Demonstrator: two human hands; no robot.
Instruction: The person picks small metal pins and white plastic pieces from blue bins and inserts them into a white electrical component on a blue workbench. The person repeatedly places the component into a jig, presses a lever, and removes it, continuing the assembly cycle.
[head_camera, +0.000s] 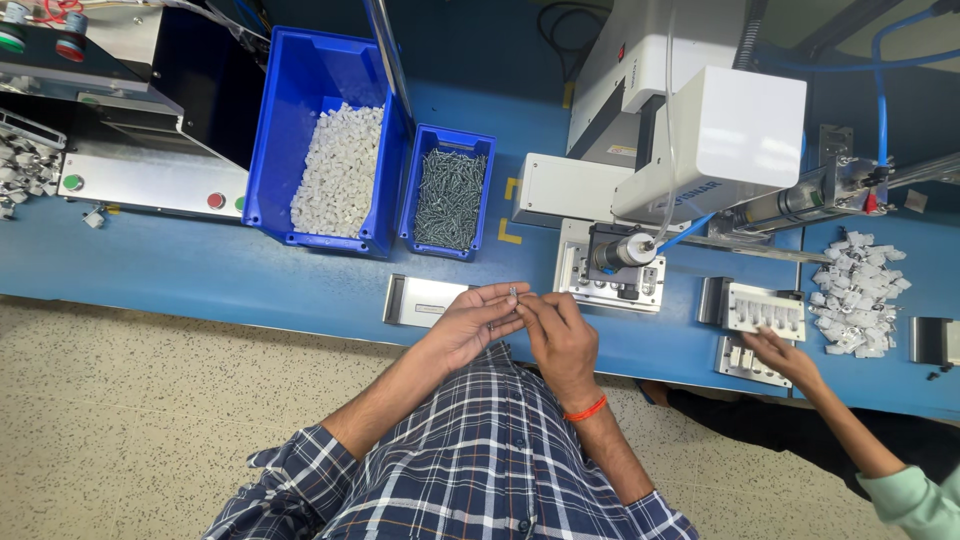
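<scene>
Holding a few small grey metal screws (493, 322) in the cupped left hand (470, 325), the right hand (560, 335) pinches one small grey screw (513, 292) upright at the blue table's (200, 265) near edge. Judging by this, picking is underway; next needs steady alignment.

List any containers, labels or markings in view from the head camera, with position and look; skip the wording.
Large blue bin: upper left, rectangular, holding small white parts.
Small blue bin: right of the large one, rectangular, holding grey screws.
Label: small pale strip on the white machine, upper centre.
Yellow corner marks: on the blue bench, beside the machine's base.
No screens show.
</scene>
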